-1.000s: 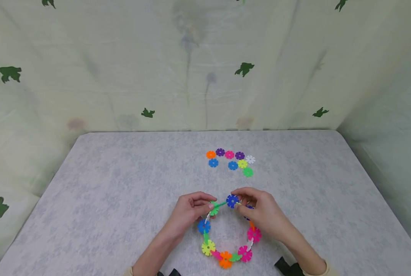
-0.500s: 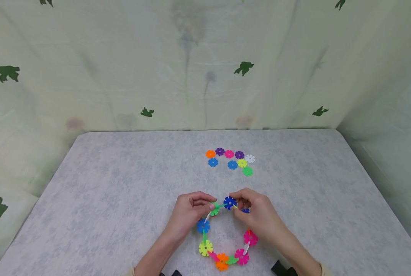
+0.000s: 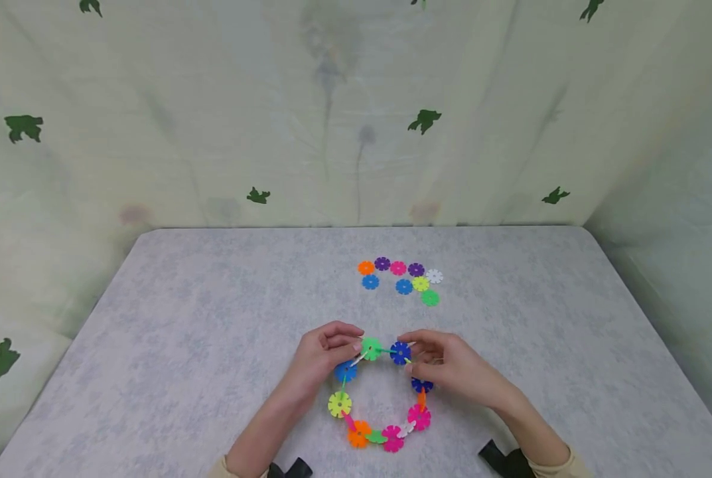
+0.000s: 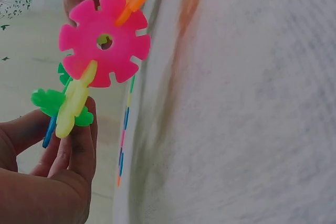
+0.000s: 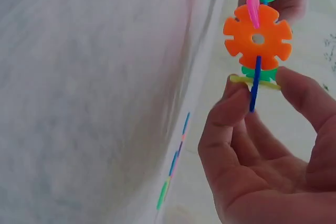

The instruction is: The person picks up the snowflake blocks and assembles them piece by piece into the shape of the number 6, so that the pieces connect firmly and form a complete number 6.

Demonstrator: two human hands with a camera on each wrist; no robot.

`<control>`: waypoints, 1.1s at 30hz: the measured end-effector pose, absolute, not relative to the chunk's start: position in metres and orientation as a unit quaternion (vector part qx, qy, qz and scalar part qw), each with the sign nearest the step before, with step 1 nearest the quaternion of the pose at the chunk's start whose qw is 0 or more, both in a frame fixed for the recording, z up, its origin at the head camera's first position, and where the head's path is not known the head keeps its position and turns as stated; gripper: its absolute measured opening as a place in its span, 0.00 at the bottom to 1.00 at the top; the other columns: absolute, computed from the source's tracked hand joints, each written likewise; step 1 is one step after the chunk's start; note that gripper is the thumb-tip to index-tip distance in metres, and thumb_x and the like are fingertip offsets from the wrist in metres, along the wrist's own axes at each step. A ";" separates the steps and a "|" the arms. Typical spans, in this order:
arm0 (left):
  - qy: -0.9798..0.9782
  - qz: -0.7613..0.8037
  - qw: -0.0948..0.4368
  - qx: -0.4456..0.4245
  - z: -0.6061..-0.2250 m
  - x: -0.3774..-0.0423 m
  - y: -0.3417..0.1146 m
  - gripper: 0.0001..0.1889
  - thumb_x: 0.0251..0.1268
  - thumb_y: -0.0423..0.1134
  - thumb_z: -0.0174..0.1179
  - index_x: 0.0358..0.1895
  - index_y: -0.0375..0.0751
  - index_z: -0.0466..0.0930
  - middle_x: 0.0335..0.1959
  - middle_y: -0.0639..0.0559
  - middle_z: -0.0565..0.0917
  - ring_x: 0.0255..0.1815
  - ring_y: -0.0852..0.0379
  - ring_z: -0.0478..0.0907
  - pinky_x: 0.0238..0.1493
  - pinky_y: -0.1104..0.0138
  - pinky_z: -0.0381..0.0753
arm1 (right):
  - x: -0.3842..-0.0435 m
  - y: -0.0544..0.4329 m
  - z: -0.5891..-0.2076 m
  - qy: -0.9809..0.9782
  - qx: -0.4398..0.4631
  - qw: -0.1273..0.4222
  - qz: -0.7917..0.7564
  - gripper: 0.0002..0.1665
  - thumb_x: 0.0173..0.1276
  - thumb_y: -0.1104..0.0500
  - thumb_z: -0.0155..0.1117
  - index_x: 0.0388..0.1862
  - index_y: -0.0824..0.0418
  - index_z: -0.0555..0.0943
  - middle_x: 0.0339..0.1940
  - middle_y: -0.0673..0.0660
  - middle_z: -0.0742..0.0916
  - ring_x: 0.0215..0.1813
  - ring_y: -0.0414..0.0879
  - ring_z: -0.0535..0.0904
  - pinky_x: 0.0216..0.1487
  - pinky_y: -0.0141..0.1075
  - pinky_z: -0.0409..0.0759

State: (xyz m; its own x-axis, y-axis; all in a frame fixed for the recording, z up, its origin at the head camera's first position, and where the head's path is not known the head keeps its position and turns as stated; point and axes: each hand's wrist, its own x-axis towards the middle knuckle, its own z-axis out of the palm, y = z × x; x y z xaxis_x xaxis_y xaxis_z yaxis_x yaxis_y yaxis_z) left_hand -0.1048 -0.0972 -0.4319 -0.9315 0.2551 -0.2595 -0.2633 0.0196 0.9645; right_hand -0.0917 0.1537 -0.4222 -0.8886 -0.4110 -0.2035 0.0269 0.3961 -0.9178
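Note:
Notched plastic flower discs, linked slot into slot, form a colourful ring between both hands in the head view. At the ring's top left, my left hand (image 3: pixel 326 352) pinches a green disc (image 3: pixel 371 348), joined by edge-on discs to a light blue disc (image 3: pixel 346 371) and a dark blue disc (image 3: pixel 400 353). My right hand (image 3: pixel 451 362) pinches a yellow disc (image 5: pixel 240 78) between thumb and fingertip, just beside that dark blue disc. Lower down hang an orange disc (image 3: pixel 359 434) and a pink disc (image 3: pixel 393 439). The right fingers partly cover the ring's right side.
Loose discs lie flat farther back on the grey table (image 3: pixel 212 318), among them a loose green disc (image 3: pixel 430 297), a white disc (image 3: pixel 434 276) and an orange one. A pale curtain (image 3: pixel 356 133) with green leaf shapes hangs behind the table.
The ring's lower part has swung left and up. My left hand has risen slightly, and its green disc now faces the head camera more. My right hand keeps its pinch.

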 end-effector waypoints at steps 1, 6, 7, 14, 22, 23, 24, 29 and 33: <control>0.687 0.701 0.189 -0.003 -0.431 -0.105 -0.098 0.15 0.64 0.35 0.65 0.50 0.30 0.80 0.38 0.45 0.87 0.39 0.52 0.83 0.45 0.68 0.80 | -0.092 0.155 -0.422 0.807 -0.121 0.208 -0.539 0.21 0.67 0.57 0.68 0.59 0.57 0.79 0.45 0.55 0.84 0.46 0.50 0.80 0.44 0.38 0.81; 0.685 0.696 0.216 -0.004 -0.431 -0.104 -0.099 0.15 0.64 0.38 0.66 0.49 0.32 0.82 0.37 0.46 0.86 0.40 0.49 0.82 0.45 0.67 0.79 | -0.093 0.157 -0.422 0.789 -0.131 0.208 -0.563 0.21 0.67 0.58 0.68 0.58 0.59 0.80 0.46 0.56 0.84 0.44 0.51 0.81 0.44 0.38 0.82; 0.685 0.694 0.222 -0.003 -0.431 -0.104 -0.099 0.15 0.64 0.38 0.66 0.48 0.31 0.82 0.36 0.46 0.86 0.39 0.49 0.83 0.45 0.66 0.79 | -0.093 0.157 -0.422 0.786 -0.133 0.207 -0.567 0.21 0.67 0.58 0.68 0.58 0.59 0.80 0.46 0.57 0.84 0.44 0.51 0.81 0.43 0.38 0.82; 0.678 0.694 0.242 0.010 -0.430 -0.101 -0.097 0.13 0.65 0.39 0.65 0.43 0.31 0.81 0.33 0.43 0.86 0.35 0.48 0.85 0.43 0.65 0.79 | -0.093 0.159 -0.417 0.782 -0.155 0.199 -0.569 0.21 0.67 0.61 0.67 0.59 0.60 0.80 0.43 0.57 0.83 0.41 0.52 0.78 0.38 0.37 0.82; 0.672 0.699 0.246 0.026 -0.425 -0.099 -0.094 0.11 0.67 0.40 0.62 0.42 0.34 0.78 0.34 0.41 0.86 0.34 0.48 0.84 0.44 0.63 0.77 | -0.120 0.184 -0.413 0.826 -0.144 0.136 -0.528 0.20 0.73 0.57 0.61 0.61 0.63 0.78 0.52 0.58 0.85 0.52 0.53 0.80 0.48 0.42 0.82; 0.672 0.698 0.246 0.027 -0.424 -0.099 -0.094 0.11 0.67 0.40 0.63 0.42 0.34 0.78 0.34 0.40 0.86 0.34 0.48 0.84 0.44 0.63 0.77 | -0.128 0.189 -0.414 0.836 -0.140 0.121 -0.516 0.19 0.74 0.59 0.60 0.60 0.64 0.78 0.51 0.59 0.85 0.52 0.54 0.80 0.47 0.43 0.82; 0.672 0.698 0.246 0.028 -0.424 -0.099 -0.094 0.11 0.67 0.40 0.63 0.43 0.34 0.78 0.34 0.40 0.86 0.34 0.48 0.84 0.44 0.63 0.77 | -0.136 0.193 -0.416 0.848 -0.137 0.106 -0.500 0.18 0.74 0.60 0.59 0.59 0.64 0.79 0.51 0.60 0.85 0.51 0.54 0.80 0.46 0.44 0.82; 0.672 0.697 0.247 0.031 -0.424 -0.100 -0.095 0.12 0.67 0.41 0.63 0.43 0.33 0.79 0.34 0.40 0.86 0.34 0.48 0.84 0.45 0.63 0.77 | -0.170 0.205 -0.426 0.902 -0.119 0.081 -0.407 0.16 0.72 0.62 0.60 0.56 0.66 0.80 0.48 0.59 0.85 0.47 0.53 0.80 0.45 0.44 0.81; 0.669 0.699 0.251 0.036 -0.426 -0.101 -0.095 0.13 0.67 0.41 0.63 0.43 0.34 0.79 0.35 0.37 0.86 0.34 0.49 0.84 0.46 0.62 0.77 | -0.185 0.204 -0.431 0.922 -0.114 0.093 -0.358 0.18 0.67 0.60 0.65 0.54 0.65 0.81 0.44 0.57 0.84 0.44 0.51 0.78 0.46 0.44 0.79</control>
